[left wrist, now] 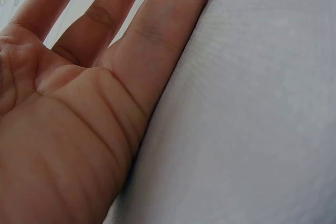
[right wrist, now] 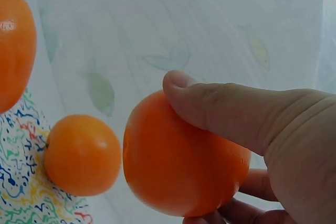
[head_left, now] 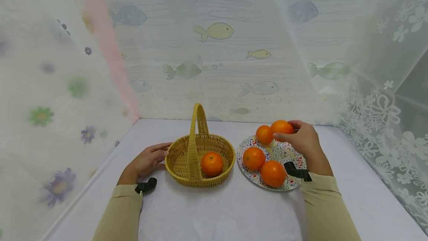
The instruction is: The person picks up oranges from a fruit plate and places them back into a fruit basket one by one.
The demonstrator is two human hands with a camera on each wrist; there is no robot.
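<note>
My right hand (head_left: 303,138) grips an orange (head_left: 281,129) over the far side of a round plate (head_left: 242,163) with a speckled, colourful pattern. In the right wrist view, the thumb lies across the top of that orange (right wrist: 184,156), with other fingers curled beneath. Beside it is a smaller orange (head_left: 264,135); two more, a left one (head_left: 254,158) and a front one (head_left: 273,173), sit on the plate. My left hand (head_left: 148,160) touches the left rim of a yellow woven basket (head_left: 178,166), its fingers fairly straight in the left wrist view. One orange (head_left: 212,164) lies inside the basket.
The basket's tall handle (head_left: 193,137) arches over its middle. A white cloth (head_left: 214,211) covers the table. Behind hangs a curtain (head_left: 217,66) printed with fish; flowered sheets stand at the left (head_left: 60,129) and right (head_left: 384,122).
</note>
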